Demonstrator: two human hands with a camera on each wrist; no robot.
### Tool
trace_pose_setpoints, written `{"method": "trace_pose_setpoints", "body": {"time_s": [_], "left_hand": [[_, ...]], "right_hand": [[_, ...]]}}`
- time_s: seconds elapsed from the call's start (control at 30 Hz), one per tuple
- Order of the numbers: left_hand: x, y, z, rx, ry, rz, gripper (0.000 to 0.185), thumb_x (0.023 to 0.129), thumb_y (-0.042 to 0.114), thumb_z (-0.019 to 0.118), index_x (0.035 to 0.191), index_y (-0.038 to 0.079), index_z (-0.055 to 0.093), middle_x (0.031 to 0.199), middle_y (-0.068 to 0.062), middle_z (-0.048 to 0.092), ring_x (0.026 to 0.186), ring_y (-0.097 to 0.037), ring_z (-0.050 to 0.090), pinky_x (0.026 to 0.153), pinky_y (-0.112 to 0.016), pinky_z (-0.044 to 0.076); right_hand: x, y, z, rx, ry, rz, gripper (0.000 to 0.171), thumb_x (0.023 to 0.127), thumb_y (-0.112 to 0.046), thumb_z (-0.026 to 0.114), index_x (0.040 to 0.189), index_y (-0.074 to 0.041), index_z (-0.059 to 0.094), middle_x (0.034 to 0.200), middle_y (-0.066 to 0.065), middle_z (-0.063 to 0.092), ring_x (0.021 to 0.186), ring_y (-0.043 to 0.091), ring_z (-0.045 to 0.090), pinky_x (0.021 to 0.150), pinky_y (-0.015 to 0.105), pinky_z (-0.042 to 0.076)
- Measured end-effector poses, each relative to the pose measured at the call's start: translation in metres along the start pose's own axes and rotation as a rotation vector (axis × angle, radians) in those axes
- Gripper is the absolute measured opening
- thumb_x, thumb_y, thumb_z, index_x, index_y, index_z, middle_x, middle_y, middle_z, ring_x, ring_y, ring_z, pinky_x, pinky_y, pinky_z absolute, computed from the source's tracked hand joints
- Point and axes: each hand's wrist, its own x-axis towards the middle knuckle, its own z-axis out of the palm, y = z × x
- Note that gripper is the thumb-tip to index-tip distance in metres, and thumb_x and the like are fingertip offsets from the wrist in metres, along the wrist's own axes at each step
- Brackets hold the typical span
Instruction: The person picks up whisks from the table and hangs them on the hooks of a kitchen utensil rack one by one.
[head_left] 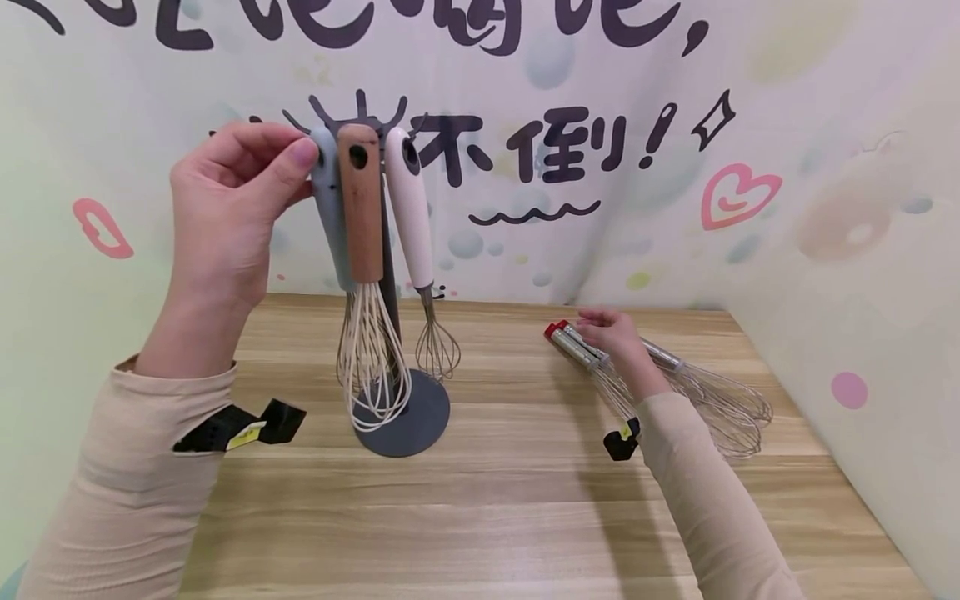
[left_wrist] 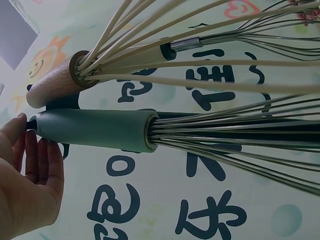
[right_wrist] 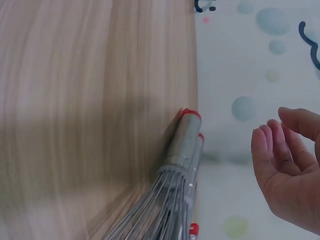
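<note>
My left hand (head_left: 228,196) pinches the top end of a whisk with a blue-grey handle (head_left: 330,221), thumb in front. In the left wrist view its fingertips are at the handle's end (left_wrist: 95,129), beside a dark hook. That whisk hangs on a dark grey stand (head_left: 429,429), next to a whisk with a wooden handle (head_left: 363,225) and a smaller one with a white handle (head_left: 411,217). Over at the right, my right hand (head_left: 613,333) is above several metal whisks (head_left: 577,352). Its fingers are loosely bent with nothing between them in the right wrist view (right_wrist: 290,170).
The metal whisks lie on the wooden table (head_left: 495,500), their red-tipped handles toward the back wall (head_left: 480,258), wires toward the right front. Black wrist cameras (head_left: 281,421) are strapped to both sleeves. A side wall (head_left: 885,317) borders the table at right.
</note>
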Motion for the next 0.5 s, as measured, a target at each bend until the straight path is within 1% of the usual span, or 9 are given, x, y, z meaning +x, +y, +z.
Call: {"method": "trace_pose_setpoints", "body": {"time_s": [0.07,0.1,0.17,0.3,0.5], "left_hand": [[0.000,0.000,0.001,0.000,0.005,-0.003,0.013,0.077,-0.001,0.075,0.089,-0.003,0.070,0.076,-0.006,0.066,0.069,-0.013,0.064,0.073,-0.022,0.060],[0.000,0.000,0.001,0.003,0.009,-0.004,0.013,0.077,-0.001,0.076,0.089,-0.003,0.071,0.076,-0.006,0.066,0.069,-0.013,0.064,0.073,-0.022,0.060],[0.000,0.000,0.002,0.006,0.012,-0.005,0.014,0.077,0.000,0.076,0.089,-0.003,0.071,0.076,-0.006,0.066,0.068,-0.013,0.064,0.073,-0.022,0.060],[0.000,0.000,0.003,0.010,0.018,-0.005,0.014,0.076,0.000,0.076,0.089,-0.003,0.071,0.076,-0.006,0.066,0.069,-0.013,0.065,0.073,-0.023,0.060],[0.000,0.000,0.003,0.008,0.021,-0.002,0.014,0.077,0.000,0.076,0.090,-0.003,0.071,0.077,-0.006,0.066,0.070,-0.013,0.065,0.074,-0.023,0.060]], "right_hand": [[0.000,0.004,-0.002,-0.008,0.001,0.007,0.046,0.096,-0.004,0.052,0.139,0.006,0.041,0.131,0.021,0.051,0.084,-0.005,0.056,0.095,0.019,0.051],[0.001,0.007,-0.003,-0.015,0.001,0.006,0.046,0.095,-0.003,0.052,0.139,0.006,0.041,0.131,0.022,0.052,0.082,-0.006,0.055,0.092,0.016,0.051],[0.001,0.011,-0.006,-0.036,0.000,0.009,0.046,0.096,-0.004,0.052,0.139,0.006,0.041,0.135,0.024,0.049,0.080,-0.008,0.053,0.091,0.016,0.051],[0.000,0.018,-0.010,-0.069,0.004,0.001,0.046,0.095,-0.004,0.054,0.138,0.005,0.042,0.132,0.023,0.051,0.079,-0.009,0.053,0.086,0.015,0.052],[0.001,0.029,-0.013,-0.119,0.020,-0.042,0.044,0.093,-0.001,0.055,0.134,0.010,0.045,0.129,0.028,0.054,0.079,-0.008,0.053,0.077,0.013,0.051]]}}
